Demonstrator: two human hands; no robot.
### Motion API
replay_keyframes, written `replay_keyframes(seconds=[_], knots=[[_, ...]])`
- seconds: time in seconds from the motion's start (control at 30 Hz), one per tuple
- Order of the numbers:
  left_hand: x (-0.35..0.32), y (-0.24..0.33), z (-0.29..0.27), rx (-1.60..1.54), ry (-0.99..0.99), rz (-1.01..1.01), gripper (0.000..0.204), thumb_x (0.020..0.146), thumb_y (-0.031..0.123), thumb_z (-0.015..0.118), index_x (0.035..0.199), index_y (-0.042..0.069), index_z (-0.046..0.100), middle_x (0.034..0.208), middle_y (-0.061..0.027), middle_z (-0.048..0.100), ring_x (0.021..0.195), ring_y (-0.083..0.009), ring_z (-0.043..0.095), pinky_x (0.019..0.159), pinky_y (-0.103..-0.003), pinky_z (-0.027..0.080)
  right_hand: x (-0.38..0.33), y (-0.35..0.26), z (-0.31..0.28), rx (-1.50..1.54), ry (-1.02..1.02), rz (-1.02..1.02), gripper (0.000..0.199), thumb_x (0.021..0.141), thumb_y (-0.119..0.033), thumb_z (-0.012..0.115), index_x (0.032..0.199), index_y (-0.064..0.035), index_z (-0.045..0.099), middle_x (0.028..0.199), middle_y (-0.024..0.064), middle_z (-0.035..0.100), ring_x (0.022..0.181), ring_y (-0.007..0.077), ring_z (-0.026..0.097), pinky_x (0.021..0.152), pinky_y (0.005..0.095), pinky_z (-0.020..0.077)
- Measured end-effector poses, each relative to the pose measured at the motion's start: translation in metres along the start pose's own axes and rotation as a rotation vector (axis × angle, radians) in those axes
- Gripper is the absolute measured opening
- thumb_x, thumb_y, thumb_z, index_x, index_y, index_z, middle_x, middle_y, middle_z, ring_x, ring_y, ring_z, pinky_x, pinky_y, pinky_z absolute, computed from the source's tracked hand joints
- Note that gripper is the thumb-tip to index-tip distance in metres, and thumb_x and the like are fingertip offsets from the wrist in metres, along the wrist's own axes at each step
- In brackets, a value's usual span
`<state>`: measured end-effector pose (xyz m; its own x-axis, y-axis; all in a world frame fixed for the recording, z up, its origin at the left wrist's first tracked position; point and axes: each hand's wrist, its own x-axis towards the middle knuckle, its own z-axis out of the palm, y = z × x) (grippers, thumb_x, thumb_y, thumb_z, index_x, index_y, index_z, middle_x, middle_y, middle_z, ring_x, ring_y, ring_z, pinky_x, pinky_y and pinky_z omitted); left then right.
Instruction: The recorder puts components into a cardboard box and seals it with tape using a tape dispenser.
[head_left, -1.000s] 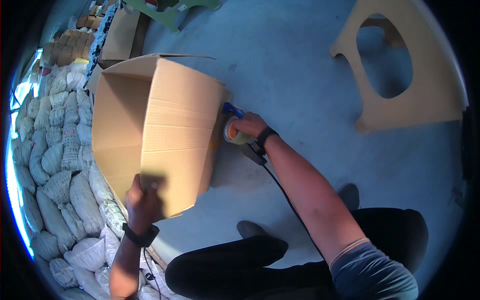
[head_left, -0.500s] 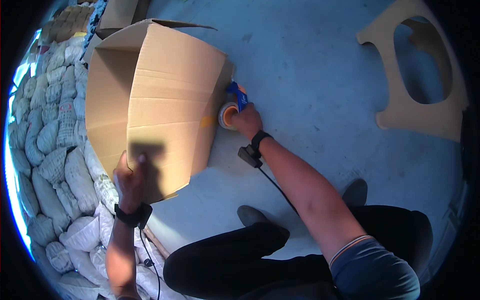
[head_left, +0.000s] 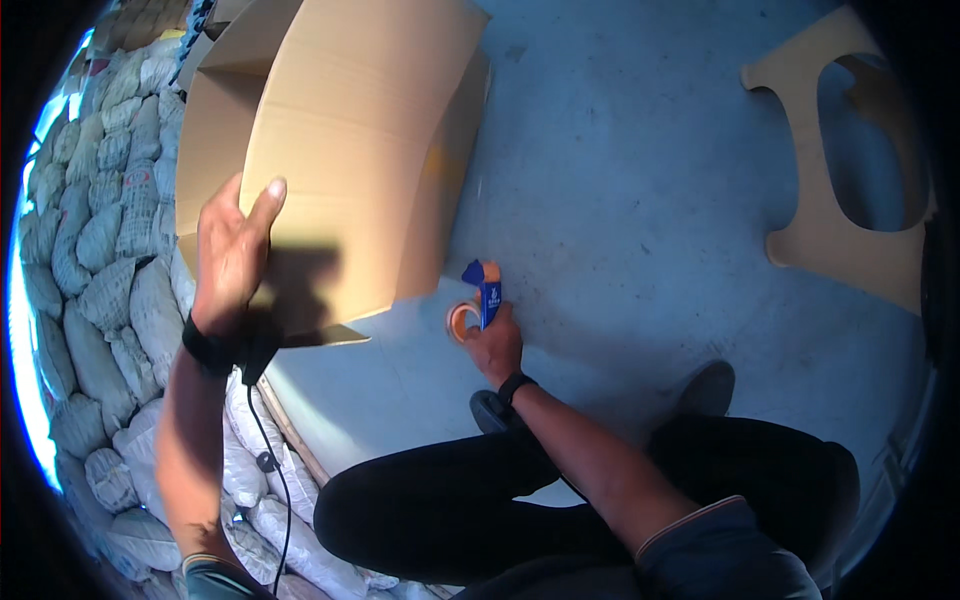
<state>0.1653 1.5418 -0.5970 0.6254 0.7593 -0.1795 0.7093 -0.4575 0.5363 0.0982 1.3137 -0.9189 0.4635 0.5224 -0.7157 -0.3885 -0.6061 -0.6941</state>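
Observation:
A large open cardboard box (head_left: 350, 150) lies on its side at the left, its opening facing left. My left hand (head_left: 232, 245) grips the edge of its wall, thumb on the outer face and fingers behind the edge, partly hidden. In my right hand (head_left: 497, 345) is a blue tape dispenser (head_left: 491, 300) with an orange-cored roll of tape, held over the floor near my feet and apart from the box. A short strip of yellowish tape (head_left: 435, 162) shows on the box near its right end.
Stacked filled white sacks (head_left: 95, 280) line the left side, right beside the box. A cardboard sheet with a big oval cutout (head_left: 805, 190) lies on the grey floor (head_left: 620, 200) at the right. My bent knees and shoes are close below my right hand.
My right hand with the tape dispenser has drawn back toward me, away from the box. My left hand and the box have shifted farther up in view, the hand still on the edge.

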Motion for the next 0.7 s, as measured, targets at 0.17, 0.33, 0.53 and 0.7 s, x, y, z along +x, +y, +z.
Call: replay_keyframes(seconds=[0.17, 0.33, 0.53, 0.7], knots=[[0.048, 0.036, 0.018, 0.151, 0.062, -0.062, 0.041, 0.105, 0.026, 0.062, 0.130, -0.006, 0.063, 0.115, -0.0115, 0.072, 0.107, -0.0149, 0.064, 0.096, -0.031, 0.049, -0.035, 0.022, 0.009, -0.063, -0.095, 0.025, 0.047, 0.084, -0.017, 0.072, 0.120, 0.0019, 0.048, 0.103, 0.0307, 0.068, 0.101, 0.0496, 0.067, 0.090, 0.0556, 0.0521], [0.069, 0.037, 0.033, -0.084, 0.019, -0.149, 0.042, 0.104, 0.025, 0.063, 0.133, -0.005, 0.062, 0.120, -0.0113, 0.073, 0.108, -0.0158, 0.067, 0.095, -0.032, 0.052, -0.040, 0.019, -0.001, 0.045, -0.147, -0.069, 0.044, 0.083, -0.015, 0.066, 0.119, 0.0028, 0.047, 0.102, 0.0306, 0.068, 0.100, 0.0505, 0.067, 0.088, 0.0557, 0.0525], [0.063, 0.013, 0.022, 0.036, 0.060, -0.068, 0.041, 0.103, 0.025, 0.064, 0.134, -0.003, 0.064, 0.116, -0.0125, 0.074, 0.102, -0.0178, 0.069, 0.091, -0.033, 0.054, -0.037, 0.020, 0.004, -0.011, -0.158, 0.023, 0.046, 0.083, -0.013, 0.067, 0.125, -0.0022, 0.052, 0.105, 0.0273, 0.070, 0.100, 0.0497, 0.068, 0.088, 0.0550, 0.0535], [0.051, 0.023, 0.034, -0.030, -0.058, -0.161, 0.054, 0.100, 0.027, 0.067, 0.145, -0.002, 0.055, 0.127, -0.0133, 0.069, 0.115, -0.0188, 0.066, 0.101, -0.032, 0.052, -0.033, 0.019, -0.004, -0.031, -0.071, -0.017, 0.044, 0.081, -0.009, 0.065, 0.124, -0.0029, 0.054, 0.101, 0.0267, 0.072, 0.098, 0.0487, 0.069, 0.089, 0.0543, 0.0539]])
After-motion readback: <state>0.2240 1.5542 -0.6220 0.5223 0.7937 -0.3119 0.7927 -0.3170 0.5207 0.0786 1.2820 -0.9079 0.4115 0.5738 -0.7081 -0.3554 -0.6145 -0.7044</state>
